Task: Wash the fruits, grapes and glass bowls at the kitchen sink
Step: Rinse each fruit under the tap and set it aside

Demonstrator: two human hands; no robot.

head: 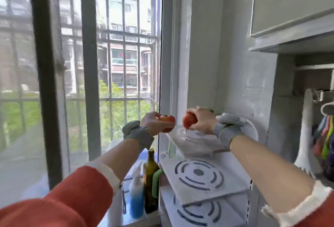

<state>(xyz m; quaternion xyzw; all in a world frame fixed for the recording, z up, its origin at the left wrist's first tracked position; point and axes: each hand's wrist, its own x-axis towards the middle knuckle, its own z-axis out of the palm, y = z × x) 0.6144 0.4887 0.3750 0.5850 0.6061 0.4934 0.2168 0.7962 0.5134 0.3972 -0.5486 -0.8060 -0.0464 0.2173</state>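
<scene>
My left hand (153, 122) grips a red round fruit (168, 122) in front of the window frame, fingers curled round it. My right hand (203, 121) grips a second red fruit (188, 121) just above the top tier of a white corner shelf (197, 145). The two fruits hang side by side, a small gap between them. Both wrists wear grey bands and both arms reach up and forward. No sink, grapes or glass bowls are in view.
The shelf has lower white tiers (204, 178) with slotted ring patterns. On the sill to its left stand a dark green bottle (150, 181) and a blue spray bottle (136, 197). A white utensil (305, 136) and coloured items (325, 141) hang at right under a wall cabinet (292, 9).
</scene>
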